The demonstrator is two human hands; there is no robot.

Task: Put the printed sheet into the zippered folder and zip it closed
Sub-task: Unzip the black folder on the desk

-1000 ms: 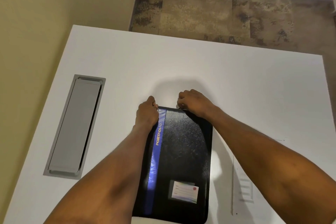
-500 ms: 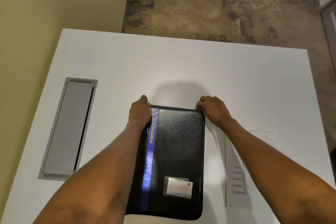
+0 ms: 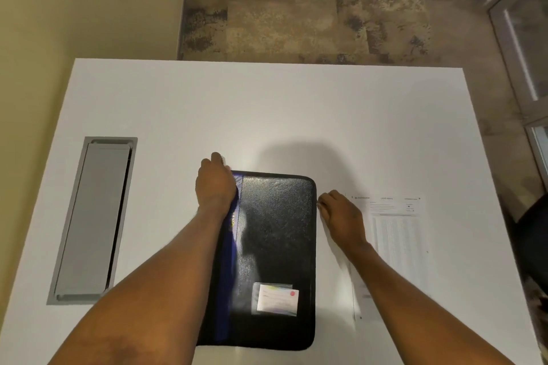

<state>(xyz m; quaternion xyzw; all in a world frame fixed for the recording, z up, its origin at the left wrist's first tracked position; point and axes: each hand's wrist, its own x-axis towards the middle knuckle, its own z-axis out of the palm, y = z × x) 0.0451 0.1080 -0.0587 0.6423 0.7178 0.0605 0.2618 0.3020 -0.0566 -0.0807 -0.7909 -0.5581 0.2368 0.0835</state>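
A black zippered folder [image 3: 275, 246] with a blue stripe and a card pocket lies shut and flat on the white table [image 3: 267, 109]. My left hand [image 3: 215, 184] grips its far left corner, fingers curled over the edge. My right hand [image 3: 341, 216] is pinched against the folder's right edge just below the far right corner, at the zipper; the pull itself is hidden under the fingers. The printed sheet [image 3: 397, 234] lies flat on the table right of the folder, partly under my right forearm.
A grey cable hatch [image 3: 95, 219] is set into the table at the left. A yellow wall runs along the left side. Beyond the far edge is patterned carpet. A dark chair part [image 3: 533, 234] and a glass door frame [image 3: 527, 38] are at the right.
My right hand has travelled along the folder's far edge, round the far right corner and a little down the right side. My left hand has stayed on the far left corner.
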